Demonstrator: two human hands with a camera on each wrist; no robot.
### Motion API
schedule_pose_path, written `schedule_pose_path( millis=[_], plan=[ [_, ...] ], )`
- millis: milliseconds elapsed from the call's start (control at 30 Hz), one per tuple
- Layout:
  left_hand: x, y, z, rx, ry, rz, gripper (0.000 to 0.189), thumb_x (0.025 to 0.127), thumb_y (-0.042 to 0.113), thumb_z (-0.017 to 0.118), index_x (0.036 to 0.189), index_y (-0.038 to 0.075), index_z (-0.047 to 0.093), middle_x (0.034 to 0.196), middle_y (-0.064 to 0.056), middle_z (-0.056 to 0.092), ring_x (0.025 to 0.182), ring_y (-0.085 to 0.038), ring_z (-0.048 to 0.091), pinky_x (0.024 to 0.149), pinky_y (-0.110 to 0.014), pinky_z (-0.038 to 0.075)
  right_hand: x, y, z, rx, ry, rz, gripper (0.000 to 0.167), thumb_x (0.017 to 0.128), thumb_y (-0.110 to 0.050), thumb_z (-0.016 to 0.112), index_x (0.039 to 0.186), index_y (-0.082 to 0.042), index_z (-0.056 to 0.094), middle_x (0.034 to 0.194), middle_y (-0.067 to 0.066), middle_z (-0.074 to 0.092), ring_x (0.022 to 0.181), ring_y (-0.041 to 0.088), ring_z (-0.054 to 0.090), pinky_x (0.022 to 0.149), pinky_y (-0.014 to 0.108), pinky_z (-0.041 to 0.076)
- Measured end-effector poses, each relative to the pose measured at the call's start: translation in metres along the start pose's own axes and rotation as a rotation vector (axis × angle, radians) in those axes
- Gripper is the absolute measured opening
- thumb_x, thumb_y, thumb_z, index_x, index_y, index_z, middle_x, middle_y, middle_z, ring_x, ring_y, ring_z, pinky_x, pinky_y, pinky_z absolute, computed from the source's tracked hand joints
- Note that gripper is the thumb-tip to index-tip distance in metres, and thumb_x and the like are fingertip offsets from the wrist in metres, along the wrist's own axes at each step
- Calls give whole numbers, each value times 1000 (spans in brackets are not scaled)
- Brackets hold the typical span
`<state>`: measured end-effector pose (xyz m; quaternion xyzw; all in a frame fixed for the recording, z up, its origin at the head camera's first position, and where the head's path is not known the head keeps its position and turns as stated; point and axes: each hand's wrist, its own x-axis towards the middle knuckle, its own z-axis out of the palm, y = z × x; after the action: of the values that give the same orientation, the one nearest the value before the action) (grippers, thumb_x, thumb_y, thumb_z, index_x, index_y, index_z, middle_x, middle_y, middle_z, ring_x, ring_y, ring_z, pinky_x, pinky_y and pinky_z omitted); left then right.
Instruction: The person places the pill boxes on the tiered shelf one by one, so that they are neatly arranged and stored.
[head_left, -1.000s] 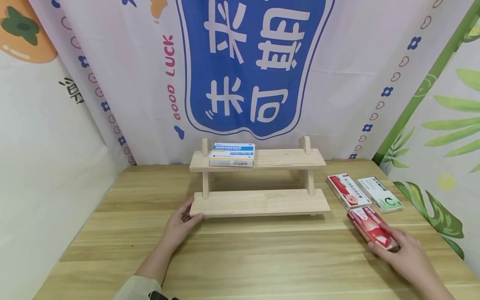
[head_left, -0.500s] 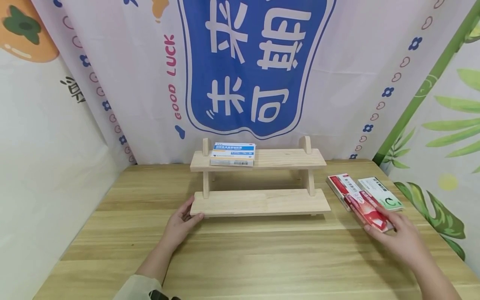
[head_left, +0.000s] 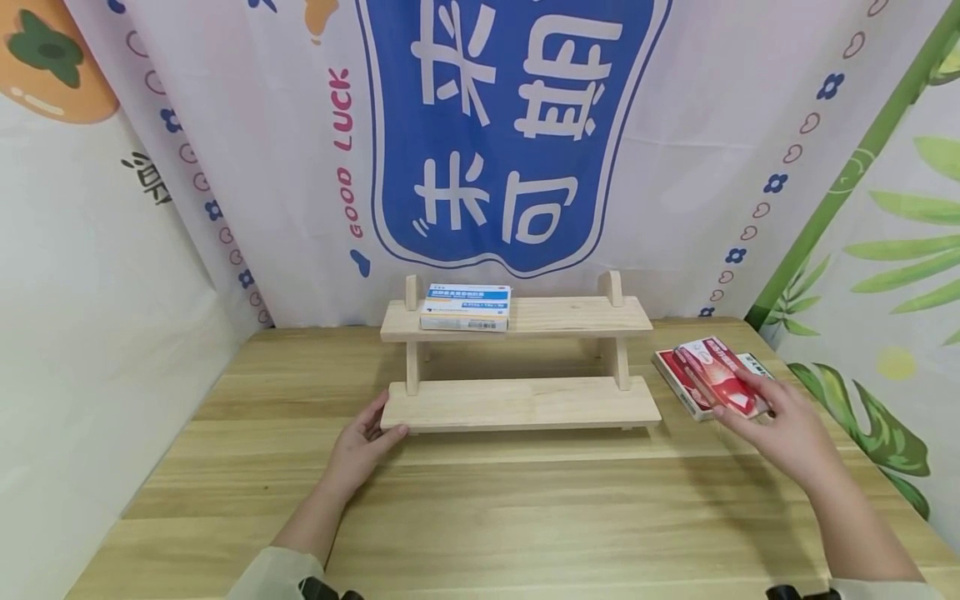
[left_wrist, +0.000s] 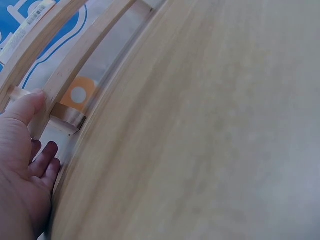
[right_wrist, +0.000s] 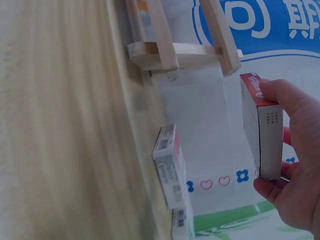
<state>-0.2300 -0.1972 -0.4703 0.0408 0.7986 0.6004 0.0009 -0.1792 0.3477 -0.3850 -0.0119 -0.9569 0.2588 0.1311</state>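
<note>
My right hand (head_left: 787, 429) holds a red medicine box (head_left: 716, 375) by its sides, thumb on one face and fingers on the other. In the right wrist view this medicine box (right_wrist: 269, 132) is raised off the table. Below it lies a red-and-white medicine box (head_left: 673, 382), and a white-and-green one (head_left: 756, 365) is mostly hidden. My left hand (head_left: 356, 454) grips the left end of the lower board of a two-tier wooden display stand (head_left: 517, 404). In the left wrist view its thumb (left_wrist: 31, 105) presses on that board, with the other fingers loosely bent beneath.
A blue-and-white medicine box (head_left: 465, 308) lies on the left part of the upper tier. The stand is near the back of the wooden table (head_left: 525, 517). Behind it hangs a printed cloth (head_left: 675, 208), and more cloth lines both sides.
My right hand has lifted the red medicine box and carried it away from me, over the other boxes on the right. The left hand stays on the stand.
</note>
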Motion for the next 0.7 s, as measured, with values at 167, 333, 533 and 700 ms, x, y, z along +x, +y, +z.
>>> schedule_pose_path(
  millis=[167, 333, 533, 700],
  plan=[
    [1, 0, 0, 6, 9, 6, 77, 90, 25, 72, 152, 5, 31, 159, -14, 32, 146, -27, 32, 118, -39, 28, 12, -18, -4, -4, -24, -1, 80, 89, -51, 66, 149, -5, 39, 141, 39, 37, 123, 56, 35, 86, 73, 37],
    [1, 0, 0, -2, 4, 6, 76, 90, 24, 72, 152, 5, 31, 159, -14, 31, 146, -27, 32, 119, -40, 27, 24, -36, -4, 9, -61, 1, 80, 90, -52, 64, 150, -6, 37, 143, 37, 36, 124, 53, 35, 85, 72, 40],
    [0, 0, 0, -8, 2, 11, 77, 90, 25, 72, 152, 5, 31, 159, -14, 30, 147, -28, 30, 120, -42, 26, 38, -57, -2, 22, -100, -2, 84, 89, -57, 62, 153, -11, 33, 146, 34, 35, 126, 51, 36, 89, 73, 42],
    [-1, 0, 0, 0, 4, 2, 77, 91, 25, 71, 152, 5, 31, 159, -13, 31, 147, -27, 30, 120, -40, 27, 50, -73, 2, 35, -108, -30, 82, 89, -56, 63, 152, -13, 35, 150, 31, 33, 132, 51, 32, 95, 74, 38]
  ],
)
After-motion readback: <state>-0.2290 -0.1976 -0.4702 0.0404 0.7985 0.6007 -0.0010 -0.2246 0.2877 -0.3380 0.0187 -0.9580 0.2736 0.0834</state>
